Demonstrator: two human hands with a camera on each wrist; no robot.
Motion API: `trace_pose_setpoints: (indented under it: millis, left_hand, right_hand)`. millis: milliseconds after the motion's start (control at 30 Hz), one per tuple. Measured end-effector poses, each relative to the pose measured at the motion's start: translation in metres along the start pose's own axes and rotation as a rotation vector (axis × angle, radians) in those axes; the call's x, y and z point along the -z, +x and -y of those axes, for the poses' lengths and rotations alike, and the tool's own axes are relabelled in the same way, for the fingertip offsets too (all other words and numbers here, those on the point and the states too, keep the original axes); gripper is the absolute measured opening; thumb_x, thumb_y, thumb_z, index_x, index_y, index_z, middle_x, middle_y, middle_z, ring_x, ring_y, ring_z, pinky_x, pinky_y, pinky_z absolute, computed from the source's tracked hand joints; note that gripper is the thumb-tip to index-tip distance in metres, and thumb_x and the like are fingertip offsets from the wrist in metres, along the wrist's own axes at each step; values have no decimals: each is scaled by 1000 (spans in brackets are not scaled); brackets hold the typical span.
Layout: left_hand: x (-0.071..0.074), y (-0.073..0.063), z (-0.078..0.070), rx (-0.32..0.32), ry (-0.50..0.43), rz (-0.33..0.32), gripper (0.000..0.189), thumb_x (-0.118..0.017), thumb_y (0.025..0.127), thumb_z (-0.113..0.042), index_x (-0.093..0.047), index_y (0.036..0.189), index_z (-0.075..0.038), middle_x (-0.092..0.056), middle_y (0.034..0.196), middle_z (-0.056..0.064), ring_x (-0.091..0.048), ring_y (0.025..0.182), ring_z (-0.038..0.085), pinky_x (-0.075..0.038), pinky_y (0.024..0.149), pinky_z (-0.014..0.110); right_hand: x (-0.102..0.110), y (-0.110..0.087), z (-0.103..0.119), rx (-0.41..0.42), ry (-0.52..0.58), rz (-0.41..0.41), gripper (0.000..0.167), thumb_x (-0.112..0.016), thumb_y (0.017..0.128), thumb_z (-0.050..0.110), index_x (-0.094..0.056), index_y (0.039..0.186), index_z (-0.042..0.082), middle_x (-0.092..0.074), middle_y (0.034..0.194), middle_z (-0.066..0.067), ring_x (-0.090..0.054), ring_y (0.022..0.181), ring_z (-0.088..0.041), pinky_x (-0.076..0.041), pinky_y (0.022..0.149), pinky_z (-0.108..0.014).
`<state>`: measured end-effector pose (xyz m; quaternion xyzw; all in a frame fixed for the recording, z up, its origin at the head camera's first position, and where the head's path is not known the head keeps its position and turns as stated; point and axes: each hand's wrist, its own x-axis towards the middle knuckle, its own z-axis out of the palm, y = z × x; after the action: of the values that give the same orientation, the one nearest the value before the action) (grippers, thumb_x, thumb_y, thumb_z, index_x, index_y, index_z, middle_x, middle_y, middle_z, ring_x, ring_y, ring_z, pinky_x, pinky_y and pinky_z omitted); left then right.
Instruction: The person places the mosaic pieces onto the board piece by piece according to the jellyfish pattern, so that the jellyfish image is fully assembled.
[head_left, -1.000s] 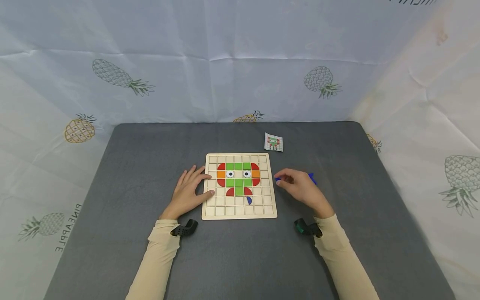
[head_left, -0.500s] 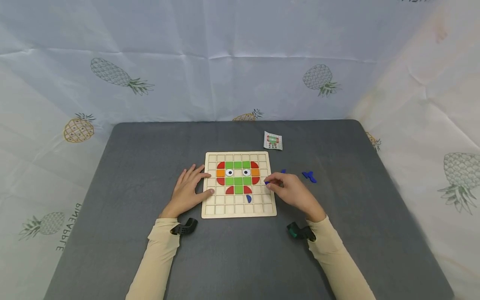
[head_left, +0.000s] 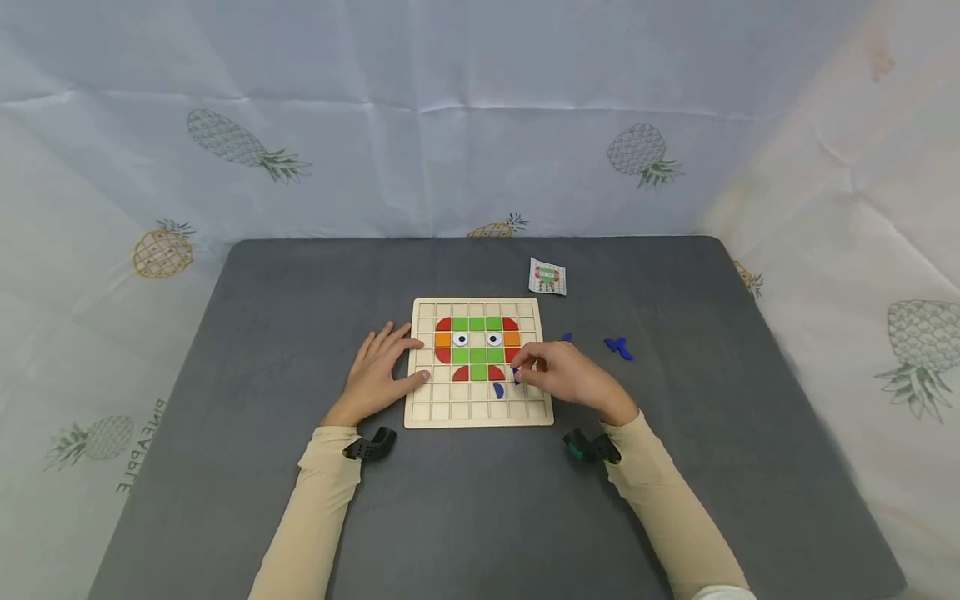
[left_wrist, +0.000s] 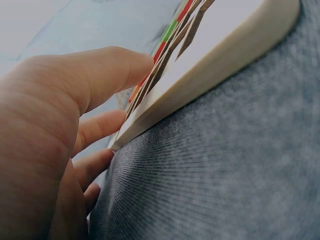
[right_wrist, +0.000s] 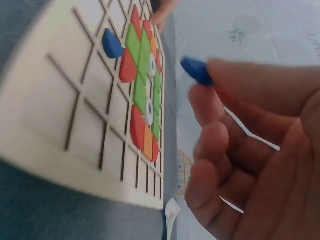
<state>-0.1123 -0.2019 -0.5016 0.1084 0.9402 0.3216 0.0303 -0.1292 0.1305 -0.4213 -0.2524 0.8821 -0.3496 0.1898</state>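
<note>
A wooden grid board (head_left: 442, 410) lies on the grey table, with red, green and orange pieces and two eye pieces forming a pattern on it. My left hand (head_left: 377, 375) rests with spread fingers on the board's left edge, thumb and index on the rim. Over the board's right part, my right hand (head_left: 564, 371) pinches a blue leaf-shaped piece (right_wrist: 196, 70) between thumb and index finger. Another blue piece (head_left: 498, 390) lies on the board just below the right red quarter piece (head_left: 496, 372).
Several blue pieces (head_left: 619, 347) lie on the table right of the board, and one more blue piece (head_left: 567, 337) sits nearer its edge. A small printed pattern card (head_left: 547, 277) lies behind the board. A pineapple-print cloth (head_left: 450, 167) hangs behind the table.
My right hand has moved left from beside the board to above it, carrying the pinched blue piece. The loose blue pieces it covered now show. My left hand stays on the board's edge.
</note>
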Motion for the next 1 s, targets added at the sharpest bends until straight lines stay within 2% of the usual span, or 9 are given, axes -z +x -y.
trace_pose_setpoints:
  millis: [200,333,567,833,1000]
  left_hand:
    - [0,3,0,9,9,4,56,-69,90,-47,-59,137,-18,-32,166,9,-11,160,31,1,131,51]
    - [0,1,0,12,12,4,56,-70,91,-47,-60,137,-18,-32,166,9,-11,160,32,1,131,51]
    - [0,2,0,9,22,8,55,-70,91,-47,-59,137,-18,-33,166,8,-12,160,31,0,131,50]
    - [1,1,0,2,29,2,55,-70,90,-47,-60,136,-18,-33,166,7,-12,159,31,0,132,50]
    - [1,2,0,-1,24,2,56,-70,90,-47,-59,137,-19,-33,166,7,-12,159,31,-1,131,50]
  right_hand:
    - [-4,12,-1,15,30,161,11,-67,97,13,-73,105,7,-70,91,-1,-56,72,-11,-47,60,-22]
    - [-13,14,0,42,4,213,10,-68,97,13,-74,104,10,-71,93,2,-54,71,-10,-46,60,-20]
    - [-24,10,4,53,-78,210,9,-65,95,9,-72,98,13,-67,83,5,-51,62,-8,-43,57,-19]
    - [-32,12,7,65,-123,189,6,-67,94,11,-72,92,14,-66,81,6,-51,63,-7,-44,59,-19]
    - [-34,13,7,64,-153,181,5,-70,94,13,-72,90,13,-61,74,7,-49,61,-6,-43,59,-19]
